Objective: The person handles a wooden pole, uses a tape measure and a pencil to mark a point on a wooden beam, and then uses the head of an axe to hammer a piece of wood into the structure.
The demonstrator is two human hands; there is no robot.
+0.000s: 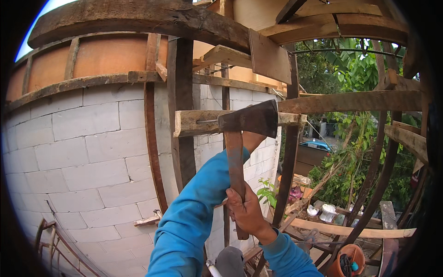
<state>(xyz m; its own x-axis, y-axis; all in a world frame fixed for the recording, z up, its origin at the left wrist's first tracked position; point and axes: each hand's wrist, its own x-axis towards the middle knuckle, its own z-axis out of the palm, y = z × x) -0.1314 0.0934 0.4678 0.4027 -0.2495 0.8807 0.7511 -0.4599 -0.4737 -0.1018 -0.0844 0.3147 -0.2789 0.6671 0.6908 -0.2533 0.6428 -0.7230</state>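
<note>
My right hand [249, 210] is wrapped around the lower part of a hatchet's wooden handle. The hatchet [236, 161] is upright, its dark metal head in front of a short horizontal wooden board [187, 123]. A nail [206, 121] sticks out at the board's left part, with the blunt side of the hatchet head right at it. My left hand [254, 140] reaches up behind the hatchet to the board. Its fingers are hidden by the hatchet head, so its grip does not show.
Dark upright posts [182, 111] and a thick beam [138, 21] frame the space. A pale block wall [92, 152] stands left. Lower right are an orange bucket [351, 258], a white bucket [328, 212] and loose planks [350, 229]. A grey rounded thing [229, 261] sits below my arms.
</note>
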